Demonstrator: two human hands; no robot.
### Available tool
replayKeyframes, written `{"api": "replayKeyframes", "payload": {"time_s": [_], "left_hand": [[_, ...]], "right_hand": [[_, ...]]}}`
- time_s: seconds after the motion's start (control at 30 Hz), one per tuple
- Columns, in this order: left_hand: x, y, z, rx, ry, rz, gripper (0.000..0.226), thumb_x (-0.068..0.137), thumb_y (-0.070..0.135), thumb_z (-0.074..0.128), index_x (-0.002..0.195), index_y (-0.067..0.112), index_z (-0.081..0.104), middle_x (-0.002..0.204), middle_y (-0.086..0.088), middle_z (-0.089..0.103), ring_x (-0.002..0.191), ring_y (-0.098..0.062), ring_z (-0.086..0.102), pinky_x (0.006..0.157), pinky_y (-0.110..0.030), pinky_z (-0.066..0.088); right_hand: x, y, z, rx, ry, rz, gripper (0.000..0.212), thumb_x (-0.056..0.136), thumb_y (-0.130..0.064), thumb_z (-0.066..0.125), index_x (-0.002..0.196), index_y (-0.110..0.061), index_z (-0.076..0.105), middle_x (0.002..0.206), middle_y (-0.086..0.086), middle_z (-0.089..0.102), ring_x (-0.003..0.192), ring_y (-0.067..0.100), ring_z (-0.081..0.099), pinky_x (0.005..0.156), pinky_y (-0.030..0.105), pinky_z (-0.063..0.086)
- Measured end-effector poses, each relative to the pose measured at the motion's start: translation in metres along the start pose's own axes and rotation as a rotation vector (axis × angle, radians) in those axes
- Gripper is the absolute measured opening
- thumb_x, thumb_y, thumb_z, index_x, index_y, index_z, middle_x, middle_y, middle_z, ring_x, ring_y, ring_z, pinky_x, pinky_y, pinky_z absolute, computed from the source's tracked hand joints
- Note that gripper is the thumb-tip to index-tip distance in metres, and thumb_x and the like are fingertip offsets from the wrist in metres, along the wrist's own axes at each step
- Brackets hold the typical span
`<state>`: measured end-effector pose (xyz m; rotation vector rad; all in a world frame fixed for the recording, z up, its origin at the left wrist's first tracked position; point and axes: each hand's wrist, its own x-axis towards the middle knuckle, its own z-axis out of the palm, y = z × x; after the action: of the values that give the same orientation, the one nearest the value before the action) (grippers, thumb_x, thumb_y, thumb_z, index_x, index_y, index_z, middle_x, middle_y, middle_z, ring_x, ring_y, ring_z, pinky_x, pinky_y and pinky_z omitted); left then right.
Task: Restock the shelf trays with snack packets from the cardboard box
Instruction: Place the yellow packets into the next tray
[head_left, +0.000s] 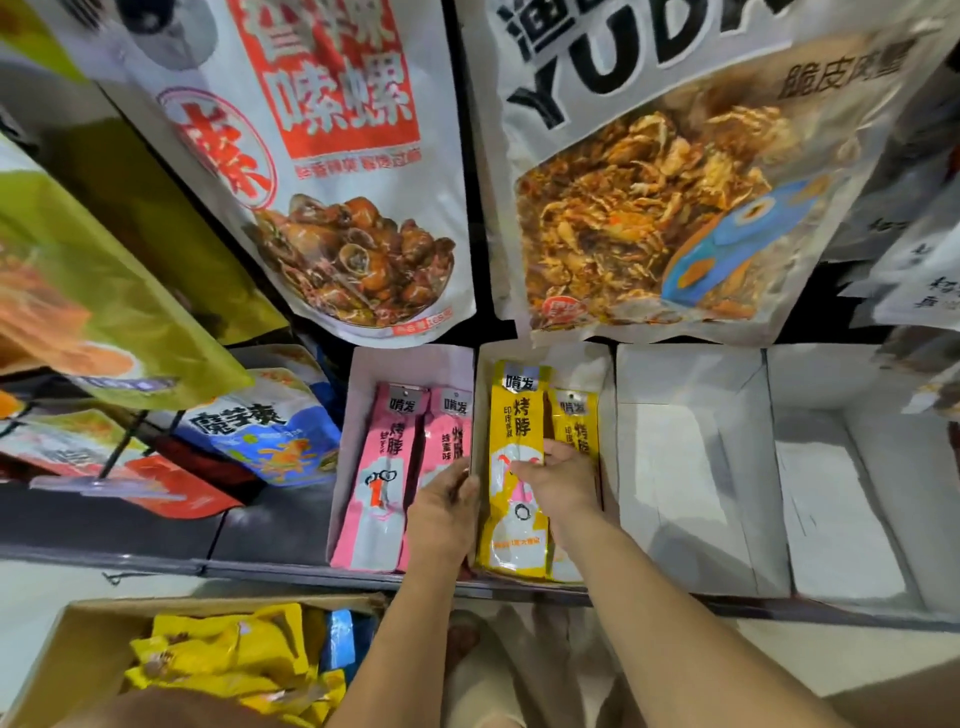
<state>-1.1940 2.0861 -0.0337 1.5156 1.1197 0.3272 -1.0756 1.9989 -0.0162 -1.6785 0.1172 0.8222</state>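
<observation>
Two white shelf trays sit side by side at the middle. The left tray (358, 374) holds pink snack packets (379, 467). The right tray (605, 374) holds yellow snack packets (517, 415). My left hand (444, 512) rests on the divider between the two trays, fingers curled over its edge and the pink packets. My right hand (563, 480) lies on the yellow packets, fingers pressing on the front one. A cardboard box (78, 639) at the lower left holds several yellow packets (223, 660) and a blue one (340, 639).
Two more white trays (691, 467) (841, 493) stand to the right with nothing in them. Large snack bags (332, 171) (649, 182) hang above the trays. More bags (270, 426) hang at the left. The shelf's dark front edge (260, 566) runs across below the trays.
</observation>
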Motion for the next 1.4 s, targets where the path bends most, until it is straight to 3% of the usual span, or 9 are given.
{"api": "replayKeyframes", "payload": {"time_s": [0.07, 0.17, 0.23, 0.33, 0.47, 0.73, 0.9, 1.17, 1.4], "left_hand": [[0.0, 0.0, -0.001, -0.018, -0.01, 0.009, 0.024, 0.098, 0.014, 0.062, 0.12, 0.018, 0.071, 0.11, 0.006, 0.074, 0.102, -0.008, 0.068, 0.082, -0.015, 0.055], [0.002, -0.003, 0.001, -0.016, -0.02, 0.002, 0.025, 0.098, 0.015, 0.062, 0.121, 0.018, 0.072, 0.109, 0.006, 0.075, 0.103, -0.011, 0.07, 0.092, -0.026, 0.057], [0.001, -0.001, 0.002, -0.006, -0.022, -0.012, 0.025, 0.098, 0.016, 0.062, 0.12, 0.021, 0.073, 0.104, 0.009, 0.076, 0.099, -0.012, 0.071, 0.088, -0.027, 0.058], [0.001, 0.001, 0.003, 0.05, -0.003, -0.014, 0.023, 0.098, 0.02, 0.063, 0.117, 0.029, 0.073, 0.102, 0.016, 0.076, 0.091, 0.003, 0.069, 0.079, -0.015, 0.053], [-0.004, 0.008, 0.003, 0.063, 0.005, -0.027, 0.026, 0.098, 0.018, 0.063, 0.12, 0.027, 0.072, 0.096, 0.024, 0.071, 0.088, 0.012, 0.064, 0.07, -0.004, 0.044], [-0.015, 0.03, -0.006, 0.133, -0.035, -0.098, 0.036, 0.098, 0.012, 0.062, 0.133, 0.009, 0.059, 0.114, -0.001, 0.068, 0.103, -0.015, 0.063, 0.094, -0.022, 0.048], [-0.042, 0.067, -0.02, 0.439, -0.067, -0.019, 0.057, 0.099, 0.03, 0.059, 0.15, 0.015, 0.042, 0.142, -0.009, 0.058, 0.126, -0.026, 0.058, 0.103, -0.032, 0.046], [-0.112, 0.135, -0.067, 1.042, 0.027, 0.225, 0.052, 0.098, 0.042, 0.049, 0.143, 0.016, 0.045, 0.146, -0.009, 0.051, 0.134, -0.034, 0.045, 0.106, -0.045, 0.042], [-0.18, 0.174, -0.139, 1.14, 0.204, 0.295, 0.048, 0.096, 0.047, 0.049, 0.135, 0.019, 0.047, 0.139, -0.006, 0.052, 0.129, -0.034, 0.044, 0.1, -0.045, 0.039]], "right_hand": [[0.005, 0.004, 0.007, -0.051, 0.03, 0.004, 0.044, 0.083, -0.006, 0.08, 0.123, -0.011, 0.06, 0.095, -0.005, 0.061, 0.081, 0.014, 0.059, 0.071, 0.025, 0.046], [0.013, 0.016, 0.014, -0.138, 0.058, 0.022, 0.054, 0.081, -0.012, 0.083, 0.13, -0.007, 0.059, 0.102, -0.002, 0.062, 0.092, 0.017, 0.06, 0.078, 0.028, 0.046], [0.016, 0.023, 0.017, -0.213, 0.073, 0.023, 0.054, 0.082, -0.016, 0.083, 0.13, -0.009, 0.059, 0.11, 0.0, 0.066, 0.098, 0.019, 0.061, 0.085, 0.031, 0.05], [0.018, 0.027, 0.019, -0.314, 0.072, 0.012, 0.062, 0.084, -0.019, 0.081, 0.138, -0.007, 0.054, 0.132, 0.01, 0.063, 0.119, 0.026, 0.06, 0.1, 0.035, 0.05], [0.015, 0.021, 0.017, -0.391, 0.03, 0.005, 0.063, 0.087, -0.021, 0.078, 0.142, -0.006, 0.051, 0.134, 0.01, 0.062, 0.125, 0.027, 0.059, 0.099, 0.032, 0.047], [-0.023, 0.001, 0.005, -0.69, -0.072, -0.163, 0.072, 0.096, -0.04, 0.065, 0.155, -0.014, 0.034, 0.153, 0.005, 0.047, 0.139, 0.026, 0.047, 0.109, 0.034, 0.043], [-0.062, -0.03, -0.009, -0.975, -0.053, -0.369, 0.062, 0.099, -0.041, 0.057, 0.152, -0.016, 0.036, 0.153, 0.006, 0.044, 0.141, 0.026, 0.042, 0.112, 0.037, 0.038], [-0.149, -0.087, -0.023, -1.389, -0.021, -0.668, 0.058, 0.098, -0.041, 0.052, 0.147, -0.014, 0.038, 0.144, 0.009, 0.048, 0.132, 0.031, 0.044, 0.108, 0.045, 0.039], [-0.234, -0.127, -0.008, -1.498, -0.042, -0.864, 0.048, 0.098, -0.04, 0.045, 0.139, -0.015, 0.04, 0.138, 0.009, 0.049, 0.125, 0.032, 0.044, 0.101, 0.044, 0.038]]}}
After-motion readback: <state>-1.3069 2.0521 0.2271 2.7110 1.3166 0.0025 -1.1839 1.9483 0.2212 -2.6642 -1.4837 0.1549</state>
